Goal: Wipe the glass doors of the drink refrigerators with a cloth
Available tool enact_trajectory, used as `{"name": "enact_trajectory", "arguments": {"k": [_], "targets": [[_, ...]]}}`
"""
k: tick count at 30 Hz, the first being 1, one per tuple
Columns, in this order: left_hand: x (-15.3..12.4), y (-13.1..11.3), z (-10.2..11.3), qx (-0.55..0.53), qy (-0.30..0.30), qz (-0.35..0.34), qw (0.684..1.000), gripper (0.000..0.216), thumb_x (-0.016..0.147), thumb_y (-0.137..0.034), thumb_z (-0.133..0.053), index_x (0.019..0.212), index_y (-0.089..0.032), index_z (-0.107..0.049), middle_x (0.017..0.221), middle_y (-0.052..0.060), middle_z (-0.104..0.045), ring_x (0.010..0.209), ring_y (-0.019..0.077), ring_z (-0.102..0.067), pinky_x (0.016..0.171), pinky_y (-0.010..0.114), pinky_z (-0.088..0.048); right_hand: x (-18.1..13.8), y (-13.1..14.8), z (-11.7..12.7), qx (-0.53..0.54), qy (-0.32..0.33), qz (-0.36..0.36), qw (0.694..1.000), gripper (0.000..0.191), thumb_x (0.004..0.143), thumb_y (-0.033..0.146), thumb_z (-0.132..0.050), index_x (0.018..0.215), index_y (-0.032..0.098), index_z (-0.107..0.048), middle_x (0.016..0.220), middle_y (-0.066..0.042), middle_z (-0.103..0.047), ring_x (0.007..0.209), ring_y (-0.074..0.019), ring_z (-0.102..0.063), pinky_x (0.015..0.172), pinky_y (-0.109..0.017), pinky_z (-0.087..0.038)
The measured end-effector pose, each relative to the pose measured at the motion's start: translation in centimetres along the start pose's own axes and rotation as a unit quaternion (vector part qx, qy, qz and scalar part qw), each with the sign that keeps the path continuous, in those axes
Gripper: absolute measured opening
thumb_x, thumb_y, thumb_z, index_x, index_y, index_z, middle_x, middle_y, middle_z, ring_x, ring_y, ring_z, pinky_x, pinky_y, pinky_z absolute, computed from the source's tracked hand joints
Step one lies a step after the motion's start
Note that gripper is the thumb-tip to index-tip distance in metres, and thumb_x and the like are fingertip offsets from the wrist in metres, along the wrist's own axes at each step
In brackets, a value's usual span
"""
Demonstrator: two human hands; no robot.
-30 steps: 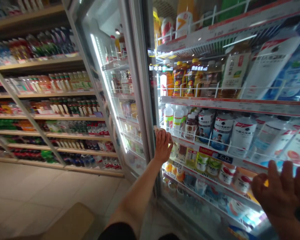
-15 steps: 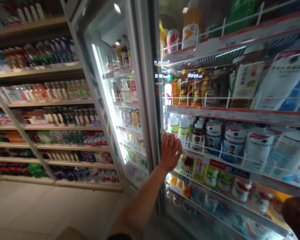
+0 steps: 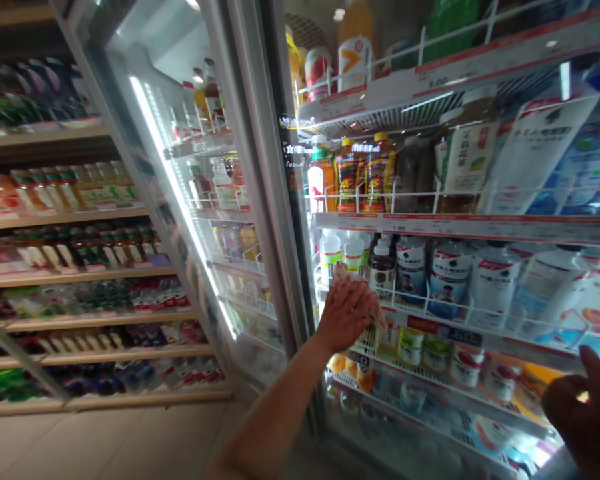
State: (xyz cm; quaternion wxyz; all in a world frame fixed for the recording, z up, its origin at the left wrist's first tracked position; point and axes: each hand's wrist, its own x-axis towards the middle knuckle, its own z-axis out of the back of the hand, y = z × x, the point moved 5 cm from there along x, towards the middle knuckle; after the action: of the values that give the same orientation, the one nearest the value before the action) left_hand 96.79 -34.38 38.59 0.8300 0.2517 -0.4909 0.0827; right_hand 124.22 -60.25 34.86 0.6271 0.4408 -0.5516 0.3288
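My left hand [image 3: 347, 312] reaches up from the lower middle, pressing a crumpled, patterned light cloth [image 3: 377, 313] flat against the glass door [image 3: 405, 440] of a drinks fridge. Parts of the cloth stick out past its fingers and above the knuckles. Behind the glass near this hand stand white-capped bottles [image 3: 331, 257] and a dark bottle [image 3: 381, 267]. At the right edge my right hand [image 3: 585, 407], dark and partly cut off, is near the glass with its fingers apart and nothing visible in it.
A metal door frame [image 3: 260, 200] runs upright left of the cloth. Beyond it is another lit fridge door [image 3: 180, 220]. Wooden shelves [image 3: 80, 273] full of bottles line the left, above a tiled floor [image 3: 130, 440]. Fridge shelves hold cans [image 3: 467, 365] and large water bottles [image 3: 495, 280].
My left hand has moved right, away from the door frame, across the glass with the cloth. The view has turned a little to the right. My right hand shows more now.
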Motion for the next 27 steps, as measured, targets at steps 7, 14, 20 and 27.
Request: {"name": "enact_trajectory", "arguments": {"k": [7,14,20,27], "targets": [[4.1,0.5,1.4,-0.011,-0.015,0.103,0.994,0.06,0.104,-0.039,-0.025,0.16,-0.023,-0.01,0.167,0.008,-0.009,0.153,0.0318,-0.007,0.123,0.053,-0.011,-0.2,-0.3,-0.2,0.011,-0.015,0.056,0.998,0.081,0.072,0.006,-0.067,0.146,0.035,-0.049,0.143,-0.007,-0.056,0.131,-0.0394,-0.051,0.115,-0.054,-0.036],[3.1,-3.5,-0.7,0.0,-0.014,0.069,0.998,0.06,0.102,-0.035,-0.036,0.158,-0.027,-0.019,0.165,0.008,-0.019,0.153,0.0311,-0.008,0.123,0.054,-0.013,-0.4,-1.0,-1.0,-0.036,-0.045,0.184,0.981,0.07,0.078,0.011,-0.061,0.146,0.017,-0.05,0.141,-0.017,-0.056,0.13,-0.0413,-0.053,0.107,-0.06,-0.042],[8.2,-3.0,1.0,-0.021,-0.027,0.114,0.993,0.056,0.103,-0.038,-0.029,0.157,-0.024,-0.024,0.166,0.008,-0.012,0.153,0.0325,-0.007,0.123,0.056,-0.01,-0.3,-0.7,-0.8,-0.027,-0.053,0.172,0.983,0.076,0.074,0.014,-0.069,0.147,0.024,-0.05,0.142,-0.01,-0.056,0.125,-0.0405,-0.057,0.108,-0.055,-0.045],[4.4,-6.0,-0.6,0.013,-0.01,-0.042,0.999,0.05,0.103,-0.043,-0.036,0.15,-0.028,-0.041,0.158,0.001,-0.038,0.151,0.0221,-0.018,0.126,0.045,-0.008,-0.7,-2.1,-1.0,0.003,-0.045,0.181,0.982,0.07,0.075,0.019,-0.068,0.143,0.023,-0.054,0.137,-0.012,-0.06,0.121,-0.0453,-0.059,0.1,-0.063,-0.049]]}}
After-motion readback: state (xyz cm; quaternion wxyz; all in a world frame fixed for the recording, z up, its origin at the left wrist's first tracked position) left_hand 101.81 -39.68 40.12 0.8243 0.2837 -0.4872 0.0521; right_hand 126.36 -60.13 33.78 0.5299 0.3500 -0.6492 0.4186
